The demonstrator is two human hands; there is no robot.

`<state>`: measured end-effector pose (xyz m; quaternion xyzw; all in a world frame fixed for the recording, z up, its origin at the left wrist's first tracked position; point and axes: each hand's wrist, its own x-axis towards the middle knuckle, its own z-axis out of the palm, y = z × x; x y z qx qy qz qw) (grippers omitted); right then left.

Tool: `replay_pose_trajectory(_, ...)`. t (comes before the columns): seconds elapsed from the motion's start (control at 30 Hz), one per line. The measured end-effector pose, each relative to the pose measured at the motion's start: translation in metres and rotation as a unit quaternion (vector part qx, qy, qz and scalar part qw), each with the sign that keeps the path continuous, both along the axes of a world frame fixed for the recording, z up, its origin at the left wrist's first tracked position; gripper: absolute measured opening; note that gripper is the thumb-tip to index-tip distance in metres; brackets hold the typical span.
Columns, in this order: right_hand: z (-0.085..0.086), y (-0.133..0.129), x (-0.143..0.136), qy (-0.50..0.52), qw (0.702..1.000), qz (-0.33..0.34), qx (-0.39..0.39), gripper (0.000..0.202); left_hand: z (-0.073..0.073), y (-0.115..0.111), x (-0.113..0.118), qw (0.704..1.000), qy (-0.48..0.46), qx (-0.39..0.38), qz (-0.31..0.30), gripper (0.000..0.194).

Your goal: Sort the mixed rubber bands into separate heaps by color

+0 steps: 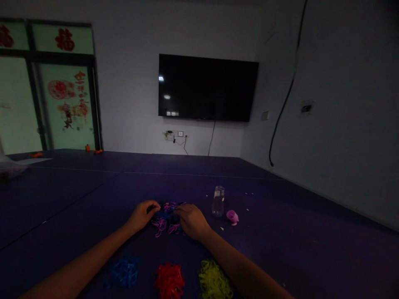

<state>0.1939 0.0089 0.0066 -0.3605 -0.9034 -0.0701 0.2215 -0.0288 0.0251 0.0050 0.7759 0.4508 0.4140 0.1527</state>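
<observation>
A mixed pile of purple, dark blue and black rubber bands (pixel 168 218) lies on the dark table between my hands. At its left edge, my left hand (pixel 143 216) has thumb and forefinger drawn together in a pinch; whatever is between the tips is too small to tell. My right hand (pixel 193 221) rests over the right side of the pile with fingers bent down together, their tips hidden among the bands. Closer to me sit a blue heap (pixel 125 272), a red heap (pixel 170 281) and a yellow heap (pixel 214 280) of bands.
Right of the pile stands a clear bottle (pixel 218 202), with a small purple cup-like piece (pixel 232 216) beside it. White scraps (pixel 222 228) are scattered nearby. Orange objects (pixel 97 151) and a pale bag (pixel 9 165) lie far left. A television (pixel 207 88) hangs on the back wall.
</observation>
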Motion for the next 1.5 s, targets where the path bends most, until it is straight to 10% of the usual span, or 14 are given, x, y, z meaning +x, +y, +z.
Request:
replay_pose_trajectory(0.4, 0.003, -0.014, -0.012, -0.066, 0.991, 0.110, 0.049, 0.041, 0.000, -0.005, 0.019, 0.970, -0.169, -0.162, -0.064, 0.019)
replay_pose_trajectory(1.5, 0.000, -0.009, -0.012, -0.062, 0.991, 0.103, 0.058, 0.041, -0.006, -0.006, 0.021, 0.952, -0.228, -0.186, -0.079, 0.016)
